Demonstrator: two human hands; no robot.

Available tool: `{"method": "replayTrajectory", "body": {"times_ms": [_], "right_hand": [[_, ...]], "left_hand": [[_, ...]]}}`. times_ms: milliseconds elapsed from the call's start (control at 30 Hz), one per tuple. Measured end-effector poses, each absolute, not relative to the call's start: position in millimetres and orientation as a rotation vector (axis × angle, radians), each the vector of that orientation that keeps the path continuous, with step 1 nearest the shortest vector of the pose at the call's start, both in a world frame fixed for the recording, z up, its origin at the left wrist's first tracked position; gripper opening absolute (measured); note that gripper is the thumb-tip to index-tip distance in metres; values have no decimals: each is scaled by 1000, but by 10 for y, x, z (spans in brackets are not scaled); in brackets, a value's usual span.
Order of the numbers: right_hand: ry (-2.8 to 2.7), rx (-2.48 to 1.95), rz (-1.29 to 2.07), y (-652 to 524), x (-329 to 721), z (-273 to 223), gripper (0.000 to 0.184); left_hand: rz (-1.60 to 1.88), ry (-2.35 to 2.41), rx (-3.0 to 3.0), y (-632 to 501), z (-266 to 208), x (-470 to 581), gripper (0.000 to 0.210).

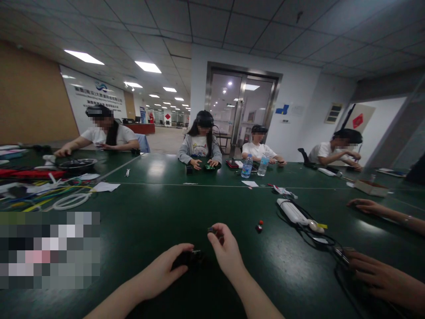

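My left hand (164,268) is low in the middle of the view, its thumb and fingers curled around a small black object (195,254) with a pale mark on its top edge. That object's exact kind is too dark to make out. To its right, my right hand (226,248) is raised slightly above the table, pinching a small dark piece (210,230) between thumb and fingertips. The two hands are apart. On the green tabletop (159,212), right of my right hand, lies a small red and dark item (259,226) with an orange-red top.
A white power strip (292,212) with black cords lies to the right, near another person's hands (381,274). Cables (71,201) and paper (106,187) are on the left. Water bottles (246,167) stand across the table, where several people sit. A small wrench (127,172) lies at far left.
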State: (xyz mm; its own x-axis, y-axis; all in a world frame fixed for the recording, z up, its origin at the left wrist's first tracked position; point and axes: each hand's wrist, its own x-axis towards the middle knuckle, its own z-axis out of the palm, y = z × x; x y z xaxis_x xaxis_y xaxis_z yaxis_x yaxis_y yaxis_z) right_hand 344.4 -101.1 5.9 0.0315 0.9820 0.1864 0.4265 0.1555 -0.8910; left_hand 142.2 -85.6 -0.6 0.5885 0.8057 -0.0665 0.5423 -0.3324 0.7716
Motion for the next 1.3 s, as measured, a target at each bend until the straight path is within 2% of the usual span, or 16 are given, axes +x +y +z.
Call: {"method": "replayTrajectory", "body": {"times_ms": [367, 1300], "right_hand": [[-1008, -1412, 677, -744, 3826, -184, 43], [-1028, -1475, 745, -751, 3810, -202, 42]], "left_hand": [[415, 953, 2108, -855, 100, 1435, 34], [406, 944, 2110, -869, 153, 1429, 32]]}}
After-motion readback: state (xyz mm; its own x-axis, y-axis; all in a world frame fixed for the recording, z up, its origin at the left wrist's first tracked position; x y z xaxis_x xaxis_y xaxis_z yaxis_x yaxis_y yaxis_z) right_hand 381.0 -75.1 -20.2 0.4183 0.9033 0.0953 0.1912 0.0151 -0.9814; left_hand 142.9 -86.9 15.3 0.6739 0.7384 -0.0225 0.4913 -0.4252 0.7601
